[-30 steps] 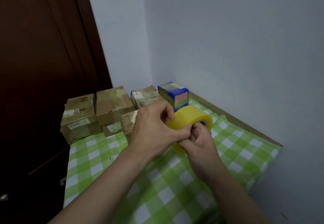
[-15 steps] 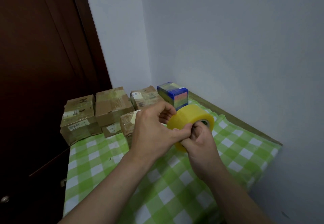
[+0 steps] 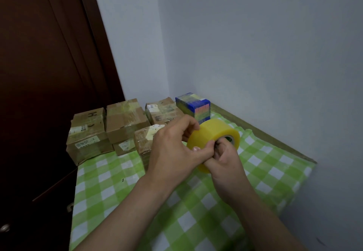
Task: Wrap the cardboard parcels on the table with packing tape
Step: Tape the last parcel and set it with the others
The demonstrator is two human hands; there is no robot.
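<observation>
Green-and-white checked cloth covers the surface [image 3: 110, 174] in a pale-walled corner. Above the cloth, a fat, glossy, translucent yellow roll of packing tape [image 3: 213, 135] is held between both hands: left hand [image 3: 172, 152] with its grip pinching the roll's outer face, right hand [image 3: 225, 158] hooked into the core. Behind the roll sit taped brown cardboard parcels [image 3: 125, 121] with white labels, one marked "H", and a blue multicoloured box [image 3: 193, 106]

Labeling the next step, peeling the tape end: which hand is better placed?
Left, probably. The left hand has its thumb and fingertips on the outer face of the tape roll. The right hand grips the core, steadying it.
</observation>
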